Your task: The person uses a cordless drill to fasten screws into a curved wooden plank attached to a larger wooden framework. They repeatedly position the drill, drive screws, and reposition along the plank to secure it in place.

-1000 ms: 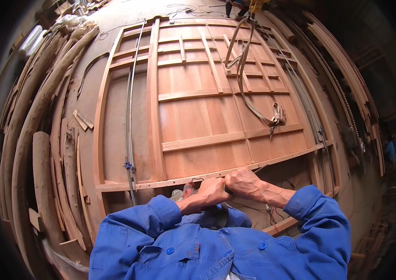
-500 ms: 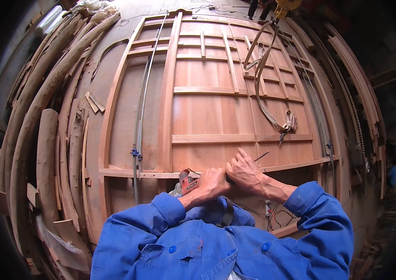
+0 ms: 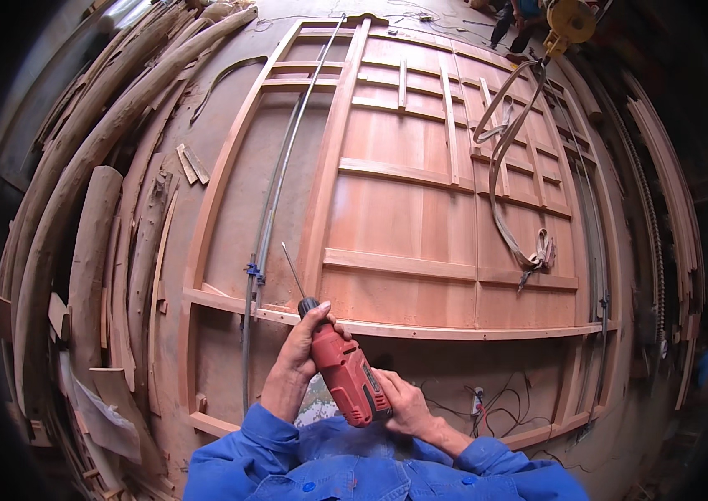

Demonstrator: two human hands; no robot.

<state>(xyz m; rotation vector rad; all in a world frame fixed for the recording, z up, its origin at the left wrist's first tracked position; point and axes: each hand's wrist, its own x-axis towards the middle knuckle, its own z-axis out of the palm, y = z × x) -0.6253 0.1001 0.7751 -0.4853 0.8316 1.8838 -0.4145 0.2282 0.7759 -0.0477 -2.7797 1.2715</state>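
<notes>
The red, black-trimmed handheld power drill point(image 3: 344, 367) lies slantwise between the two hands, its long axis running from beside the right hand, away from the body and leftward, past the left hand. The left hand point(image 3: 297, 346) is the nearer to the working end: it is wrapped round the drill's front, thumb up by the round black chuck point(image 3: 309, 306). The right hand point(image 3: 411, 407) is closed at the drill's rear, on its right side, seemingly about the handle; its fingers are partly hidden, and whether one presses a trigger I cannot tell.

From the chuck, the long, thin, dark metal bit point(image 3: 294, 271) reaches beyond the left hand, tip ahead and a little to its left. In this view it crosses the long, pale wooden front rail point(image 3: 454, 333) just ahead of that hand; its height above the wood cannot be judged. Left of and ahead of the left hand sits a blue metal clamp fitting point(image 3: 253, 270); ahead and slightly right runs a thick reddish wooden upright point(image 3: 333, 184). To the right of the right hand, well apart, is a white socket block point(image 3: 477, 401) among dark cables.
</notes>
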